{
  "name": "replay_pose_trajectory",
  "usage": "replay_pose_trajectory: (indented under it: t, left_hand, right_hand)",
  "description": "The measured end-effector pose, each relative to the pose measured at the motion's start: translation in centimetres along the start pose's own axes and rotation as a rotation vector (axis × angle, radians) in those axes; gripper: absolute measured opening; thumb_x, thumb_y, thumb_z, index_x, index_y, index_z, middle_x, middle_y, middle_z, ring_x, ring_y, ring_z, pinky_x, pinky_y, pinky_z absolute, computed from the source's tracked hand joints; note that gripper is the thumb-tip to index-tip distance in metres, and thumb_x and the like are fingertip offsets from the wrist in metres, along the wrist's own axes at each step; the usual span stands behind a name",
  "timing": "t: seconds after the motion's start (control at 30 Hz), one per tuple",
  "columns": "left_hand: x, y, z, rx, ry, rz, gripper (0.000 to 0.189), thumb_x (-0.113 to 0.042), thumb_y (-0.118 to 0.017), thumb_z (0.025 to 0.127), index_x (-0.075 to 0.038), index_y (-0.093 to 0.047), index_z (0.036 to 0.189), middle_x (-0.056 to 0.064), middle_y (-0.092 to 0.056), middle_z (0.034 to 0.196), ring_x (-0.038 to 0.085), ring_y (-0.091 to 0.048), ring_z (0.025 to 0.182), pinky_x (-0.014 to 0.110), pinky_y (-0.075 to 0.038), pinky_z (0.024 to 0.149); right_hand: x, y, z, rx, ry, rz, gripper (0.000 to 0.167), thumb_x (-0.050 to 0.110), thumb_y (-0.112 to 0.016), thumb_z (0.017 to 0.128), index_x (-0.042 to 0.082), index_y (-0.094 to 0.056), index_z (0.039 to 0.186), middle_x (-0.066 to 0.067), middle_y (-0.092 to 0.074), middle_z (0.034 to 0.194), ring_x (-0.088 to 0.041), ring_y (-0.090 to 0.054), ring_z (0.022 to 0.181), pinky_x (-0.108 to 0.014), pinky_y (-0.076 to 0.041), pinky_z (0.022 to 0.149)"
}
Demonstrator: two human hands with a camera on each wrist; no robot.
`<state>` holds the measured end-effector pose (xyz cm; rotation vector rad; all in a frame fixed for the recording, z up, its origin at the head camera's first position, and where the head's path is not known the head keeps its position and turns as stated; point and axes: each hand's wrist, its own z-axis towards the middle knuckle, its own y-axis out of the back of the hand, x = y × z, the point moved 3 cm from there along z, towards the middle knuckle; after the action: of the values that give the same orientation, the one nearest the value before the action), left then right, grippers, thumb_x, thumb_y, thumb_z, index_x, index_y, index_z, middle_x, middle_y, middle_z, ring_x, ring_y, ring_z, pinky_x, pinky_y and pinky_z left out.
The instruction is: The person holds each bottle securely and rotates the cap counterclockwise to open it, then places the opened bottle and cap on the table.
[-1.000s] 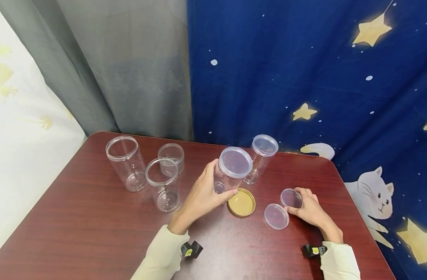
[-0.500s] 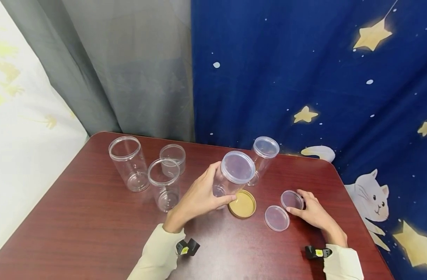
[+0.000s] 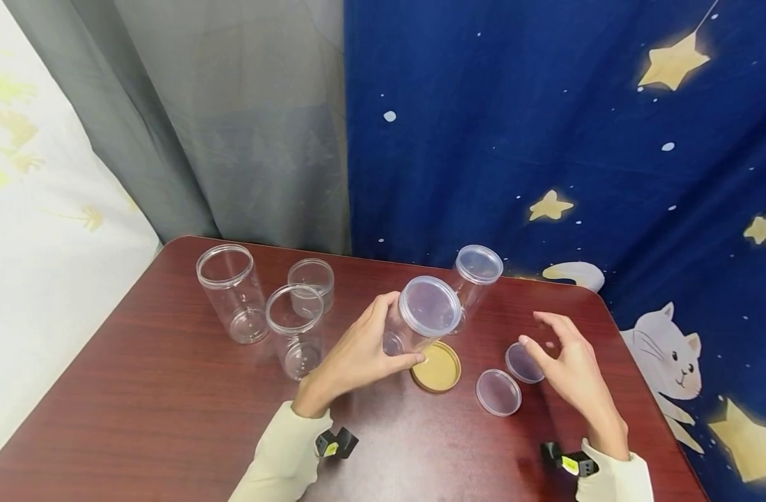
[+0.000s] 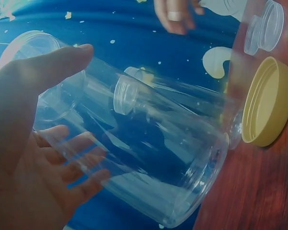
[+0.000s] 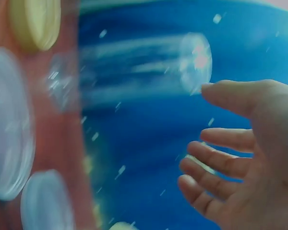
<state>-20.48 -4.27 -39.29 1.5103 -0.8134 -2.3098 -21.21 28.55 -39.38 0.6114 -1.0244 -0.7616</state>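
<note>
My left hand [image 3: 359, 354] grips a clear plastic jar [image 4: 149, 143] round its side, with a translucent lid [image 3: 429, 305] on its top; the jar tilts. In the left wrist view the thumb and fingers lie along opposite sides of it. My right hand [image 3: 573, 366] hovers above the table at the right, holding nothing, fingers spread and slightly bent. Below its fingers lies a clear lid [image 3: 524, 362], and a second clear lid [image 3: 498, 392] lies beside that one. A gold lid [image 3: 436, 367] rests inside up under the held jar.
A lidded jar [image 3: 479, 266] stands behind the held one. To the left stand two tall open jars, one at the far left [image 3: 232, 296] and one nearer [image 3: 297, 338], plus a short jar [image 3: 311, 282]. Curtains [image 3: 458, 139] hang behind the dark red table [image 3: 169, 418].
My right hand has let go of the clear lid and lifted off it. The left hand has brought the held jar slightly nearer and tilted it more.
</note>
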Motion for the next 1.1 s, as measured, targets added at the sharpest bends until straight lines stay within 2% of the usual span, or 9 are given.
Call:
replay_pose_trajectory:
  t: [0.07, 0.13, 0.27, 0.4, 0.57, 0.7, 0.8, 0.93, 1.1]
  left_hand:
    - [0.0, 0.0, 0.1, 0.001, -0.003, 0.002, 0.086, -0.039, -0.086, 0.074, -0.013, -0.038, 0.142, 0.002, -0.053, 0.127, 0.015, -0.053, 0.116, 0.04, -0.047, 0.101]
    - [0.0, -0.1, 0.0, 0.005, -0.006, 0.006, 0.087, -0.038, -0.086, 0.074, -0.013, -0.038, 0.142, 0.003, -0.054, 0.127, 0.015, -0.053, 0.115, 0.039, -0.048, 0.1]
    - [-0.1, -0.2, 0.0, 0.009, -0.019, 0.016, 0.087, -0.037, -0.086, 0.074, -0.011, -0.037, 0.142, 0.005, -0.055, 0.128, 0.017, -0.055, 0.115, 0.04, -0.048, 0.1]
    - [-0.1, -0.3, 0.0, 0.017, -0.025, 0.013, 0.089, -0.036, -0.086, 0.074, -0.011, -0.036, 0.143, 0.006, -0.055, 0.13, 0.017, -0.056, 0.116, 0.041, -0.048, 0.1]
    - [-0.1, -0.5, 0.1, 0.044, -0.048, 0.026, 0.094, -0.037, -0.087, 0.073, -0.015, -0.034, 0.147, 0.003, -0.054, 0.134, 0.017, -0.054, 0.12, 0.041, -0.046, 0.103]
    - [-0.2, -0.8, 0.1, 0.056, -0.083, 0.069, 0.097, -0.038, -0.088, 0.071, -0.015, -0.034, 0.148, 0.002, -0.053, 0.137, 0.018, -0.054, 0.122, 0.041, -0.046, 0.103]
    - [-0.2, -0.9, 0.1, 0.056, -0.104, 0.098, 0.095, -0.038, -0.088, 0.071, -0.014, -0.036, 0.147, 0.002, -0.054, 0.134, 0.019, -0.054, 0.12, 0.041, -0.046, 0.102]
    - [-0.3, -1.0, 0.1, 0.058, -0.123, 0.133, 0.091, -0.038, -0.087, 0.071, -0.012, -0.039, 0.144, 0.001, -0.057, 0.125, 0.019, -0.056, 0.113, 0.039, -0.047, 0.099]
    - [-0.4, -1.2, 0.1, 0.052, -0.146, 0.203, 0.087, -0.041, -0.085, 0.073, -0.012, -0.042, 0.142, -0.001, -0.056, 0.122, 0.015, -0.054, 0.108, 0.038, -0.047, 0.096]
  right_hand:
    - [1.5, 0.3, 0.3, -0.07, 0.06, 0.031, 0.045, 0.006, -0.078, 0.083, 0.003, -0.062, 0.125, -0.013, -0.063, 0.121, 0.011, -0.052, 0.095, -0.003, -0.042, 0.08]
    - [3.0, 0.5, 0.4, -0.104, 0.119, 0.066, 0.048, 0.002, -0.079, 0.08, 0.003, -0.063, 0.125, -0.012, -0.062, 0.122, 0.015, -0.049, 0.098, -0.001, -0.039, 0.084]
    - [5.7, 0.4, 0.5, -0.086, 0.203, 0.098, 0.058, 0.002, -0.083, 0.075, 0.006, -0.062, 0.128, -0.009, -0.061, 0.127, 0.004, -0.054, 0.106, -0.005, -0.039, 0.089]
    - [8.0, 0.0, 0.4, -0.041, 0.245, 0.111, 0.07, 0.007, -0.087, 0.072, 0.01, -0.057, 0.135, -0.006, -0.059, 0.131, -0.01, -0.055, 0.11, -0.011, -0.039, 0.092]
    - [10.3, -1.1, 0.4, -0.003, 0.288, 0.162, 0.08, 0.011, -0.089, 0.07, 0.013, -0.052, 0.141, -0.002, -0.059, 0.128, -0.012, -0.056, 0.11, -0.015, -0.044, 0.09]
    - [11.5, -2.0, 0.4, 0.014, 0.333, 0.206, 0.082, 0.016, -0.089, 0.071, 0.012, -0.05, 0.143, -0.002, -0.058, 0.13, -0.013, -0.056, 0.11, -0.017, -0.047, 0.086]
    - [12.0, -2.5, 0.4, 0.027, 0.343, 0.225, 0.082, 0.027, -0.087, 0.074, 0.012, -0.049, 0.144, -0.003, -0.056, 0.135, -0.015, -0.057, 0.108, -0.016, -0.047, 0.085]
    - [12.5, -3.0, 0.3, 0.028, 0.316, 0.192, 0.084, 0.034, -0.087, 0.074, 0.014, -0.048, 0.145, -0.002, -0.054, 0.138, -0.013, -0.057, 0.099, -0.017, -0.045, 0.081]
    - [13.1, -3.4, 0.2, 0.011, 0.283, 0.151, 0.085, 0.035, -0.088, 0.071, 0.014, -0.05, 0.144, -0.001, -0.055, 0.137, -0.017, -0.059, 0.113, -0.029, -0.047, 0.094]
